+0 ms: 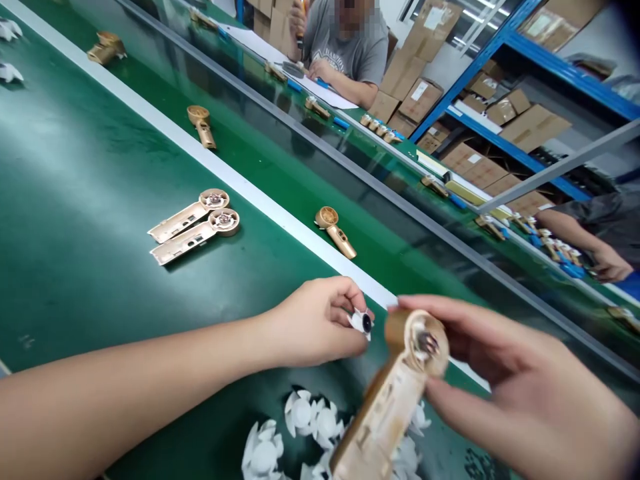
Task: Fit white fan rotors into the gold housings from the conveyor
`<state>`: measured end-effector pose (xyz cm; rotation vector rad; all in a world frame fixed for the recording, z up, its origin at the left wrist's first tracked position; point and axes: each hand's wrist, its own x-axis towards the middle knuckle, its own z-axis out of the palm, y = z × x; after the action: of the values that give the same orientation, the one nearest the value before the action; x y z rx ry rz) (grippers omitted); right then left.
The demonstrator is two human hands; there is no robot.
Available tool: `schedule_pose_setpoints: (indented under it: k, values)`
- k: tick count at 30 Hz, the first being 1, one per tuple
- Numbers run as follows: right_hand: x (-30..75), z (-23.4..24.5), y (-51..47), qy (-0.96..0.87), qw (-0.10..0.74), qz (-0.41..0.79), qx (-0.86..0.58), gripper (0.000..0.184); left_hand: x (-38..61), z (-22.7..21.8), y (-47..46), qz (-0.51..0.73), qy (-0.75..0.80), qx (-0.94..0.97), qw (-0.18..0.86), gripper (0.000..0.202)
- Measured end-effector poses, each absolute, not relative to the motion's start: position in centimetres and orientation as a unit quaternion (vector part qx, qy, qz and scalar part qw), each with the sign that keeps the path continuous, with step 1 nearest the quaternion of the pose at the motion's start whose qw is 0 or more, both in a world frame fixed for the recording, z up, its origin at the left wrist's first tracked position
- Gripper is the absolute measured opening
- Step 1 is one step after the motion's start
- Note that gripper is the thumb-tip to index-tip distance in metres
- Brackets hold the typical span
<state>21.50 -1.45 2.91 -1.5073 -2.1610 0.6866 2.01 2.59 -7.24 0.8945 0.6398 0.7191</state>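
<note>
Green conveyor surface runs diagonally beneath both hands. Nearest, the right hand has a curled, closed grip around one gold plastic fan housing. The housing is motion-blurred, its round motor end points up and right, and its long axis slants down to the left, where the frame's bottom edge cuts it off. The left hand holds one white plastic fan impeller in a tight fingertip grip, partly hiding it. Below lies a heap of about six white impellers, overlapping, some hidden by the housing or cut off. Farther along, two gold housings with motors lie side by side, and two white impellers are cut off at the left edge. Past a white rail, three gold fan shells lie apart. Beyond a metal rail, a co-worker in a grey T-shirt sits at the far belt, another person's forearm shows at right, and blue shelving holds cardboard cartons.
</note>
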Motion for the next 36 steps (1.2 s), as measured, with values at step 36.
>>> schedule_pose_setpoints:
  k: [36]
  values:
    - [23.8, -1.7, -5.4, -0.718, 0.268, 0.299, -0.568, 0.055, 1.8, -5.6, 0.6, 0.307, 0.251, 0.397, 0.828, 0.033]
